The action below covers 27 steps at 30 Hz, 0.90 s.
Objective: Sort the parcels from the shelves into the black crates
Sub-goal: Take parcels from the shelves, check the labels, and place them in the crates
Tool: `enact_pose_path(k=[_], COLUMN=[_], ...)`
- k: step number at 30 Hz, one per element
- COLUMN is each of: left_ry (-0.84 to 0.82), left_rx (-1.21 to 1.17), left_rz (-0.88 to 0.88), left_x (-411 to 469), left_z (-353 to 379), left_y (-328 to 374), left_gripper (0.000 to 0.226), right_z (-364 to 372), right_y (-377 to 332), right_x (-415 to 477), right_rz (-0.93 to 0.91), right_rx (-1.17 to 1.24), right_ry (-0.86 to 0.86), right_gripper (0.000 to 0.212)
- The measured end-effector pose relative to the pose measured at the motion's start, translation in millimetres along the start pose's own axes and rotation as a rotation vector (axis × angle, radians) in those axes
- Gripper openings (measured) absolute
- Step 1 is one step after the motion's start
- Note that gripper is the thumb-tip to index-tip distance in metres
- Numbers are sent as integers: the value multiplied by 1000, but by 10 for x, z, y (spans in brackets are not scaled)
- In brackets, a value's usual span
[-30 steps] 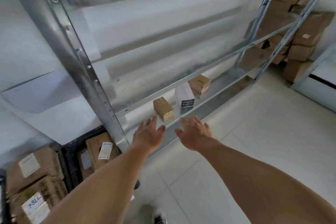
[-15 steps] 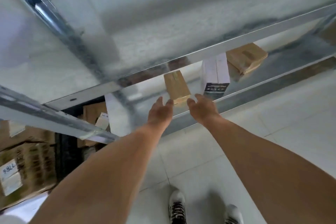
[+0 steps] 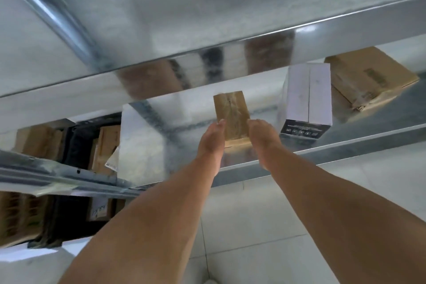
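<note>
A small brown taped parcel (image 3: 231, 112) rests on the low metal shelf (image 3: 359, 143). My left hand (image 3: 212, 143) presses against its left side and my right hand (image 3: 261, 138) against its right side, so the parcel is clasped between them. To the right on the same shelf stand a white box with a black end (image 3: 307, 94) and a larger brown parcel (image 3: 368, 78). A black crate (image 3: 76, 145) at the left, behind the shelf post, holds brown parcels (image 3: 105, 145).
The upper shelf's shiny front rail (image 3: 230, 53) runs just above my hands. A metal upright (image 3: 53, 16) slants at the top left. More labelled cardboard parcels (image 3: 20, 217) sit at the lower left. White floor tiles (image 3: 265, 237) lie below my arms.
My view has dropped closer under the upper shelf. Both hands have reached forward from the shelf's front edge and closed in on the two sides of the small brown parcel.
</note>
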<state>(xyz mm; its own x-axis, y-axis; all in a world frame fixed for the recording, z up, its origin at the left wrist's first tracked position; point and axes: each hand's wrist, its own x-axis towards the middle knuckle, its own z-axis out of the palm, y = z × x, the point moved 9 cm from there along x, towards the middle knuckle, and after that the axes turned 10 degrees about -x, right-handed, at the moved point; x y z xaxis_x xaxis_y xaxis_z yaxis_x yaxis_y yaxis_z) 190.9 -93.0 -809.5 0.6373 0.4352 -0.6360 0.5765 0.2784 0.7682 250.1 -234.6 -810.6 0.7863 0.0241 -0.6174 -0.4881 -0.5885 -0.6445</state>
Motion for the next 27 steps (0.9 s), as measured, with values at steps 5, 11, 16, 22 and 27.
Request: enact_pose_path(k=[5,11,16,22,27], left_ry=[-42,-96,-105,-122,-140], left_rx=[-144,-215,-162,-295,-282], left_rz=[-61,-93,-120,-117,-122], left_x=[-18,-239,-366,-468,-603], left_z=[51,-109,-212,-241,-331], left_y=[93,90,131,196,208], left_gripper=[48,51,70,59,66], right_z=[-17,-54,-208,-310,-284], right_y=[-3,178,149,124,96], right_x=[160,-133,-313,-434,-555], right_rz=[52,178,187,174,136], right_rx=[142,303,340,403,461], right_ry=[-17,-167,-158,-101,-120], right_gripper=[58,55,59,63,64])
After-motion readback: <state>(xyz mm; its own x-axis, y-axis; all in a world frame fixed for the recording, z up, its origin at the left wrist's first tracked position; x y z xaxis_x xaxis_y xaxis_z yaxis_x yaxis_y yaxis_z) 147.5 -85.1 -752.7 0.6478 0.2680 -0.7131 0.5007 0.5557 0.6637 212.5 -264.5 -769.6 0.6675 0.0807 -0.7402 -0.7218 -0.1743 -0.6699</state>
